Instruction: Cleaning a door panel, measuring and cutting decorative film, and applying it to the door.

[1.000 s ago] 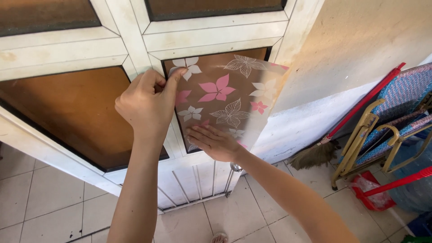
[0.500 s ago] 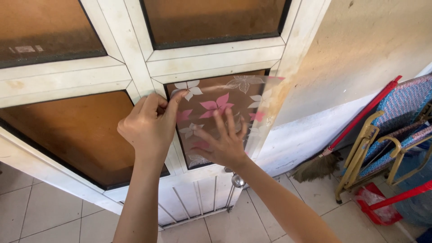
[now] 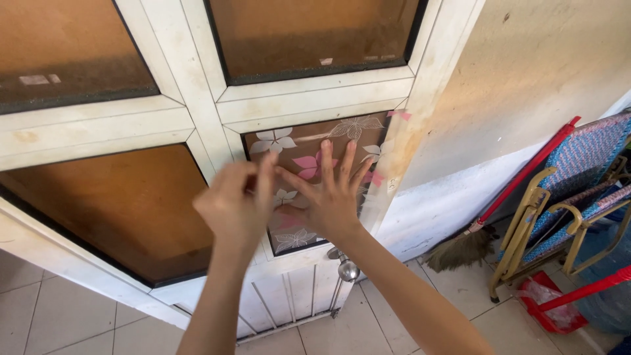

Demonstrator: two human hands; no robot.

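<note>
A white-framed door [image 3: 197, 125] with brown glass panes fills the view, above a pale tiled floor [image 3: 59, 315] and beside a stained wall [image 3: 526, 72].

The right hand [image 3: 332, 197] lies flat, fingers spread wide, pressing a clear flower-printed film [image 3: 315, 171] onto the lower right pane; it grips nothing. The left hand [image 3: 236, 207] is loosely curled, its fingertips [image 3: 266, 172] touching the film's left part — whether they pinch an edge I cannot tell.

The film's right margin laps over the frame by the wall, so it could crease there or trap bubbles if pressed unevenly — and a sideways slip of the palm might skew the sheet.

Below hangs a metal knob [image 3: 347, 268]; to the right lean a broom [image 3: 513, 190] and a folding chair [image 3: 559, 197].
</note>
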